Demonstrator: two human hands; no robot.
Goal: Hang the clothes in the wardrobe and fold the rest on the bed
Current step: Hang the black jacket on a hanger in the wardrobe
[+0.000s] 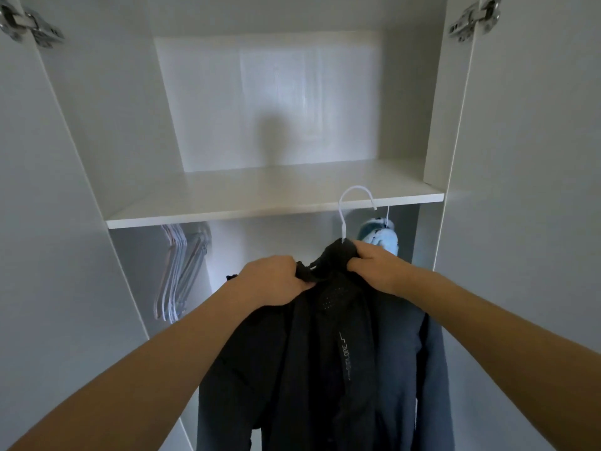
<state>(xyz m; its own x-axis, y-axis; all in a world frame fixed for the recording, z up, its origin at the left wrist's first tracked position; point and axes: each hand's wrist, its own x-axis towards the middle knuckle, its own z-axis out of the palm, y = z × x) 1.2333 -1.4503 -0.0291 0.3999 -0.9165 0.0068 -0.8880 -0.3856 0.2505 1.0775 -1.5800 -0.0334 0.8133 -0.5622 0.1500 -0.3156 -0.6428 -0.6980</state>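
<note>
— Jacket on white hanger, before the wardrobe shelf; left hand and right hand grip its collar, fingers curled tight.
— Risk?
— Hook may miss the hidden rail; jacket may slip off.

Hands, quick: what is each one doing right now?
Left hand: grips the black garment at its top.
Right hand: grips the black garment's collar by the white hanger.
</note>
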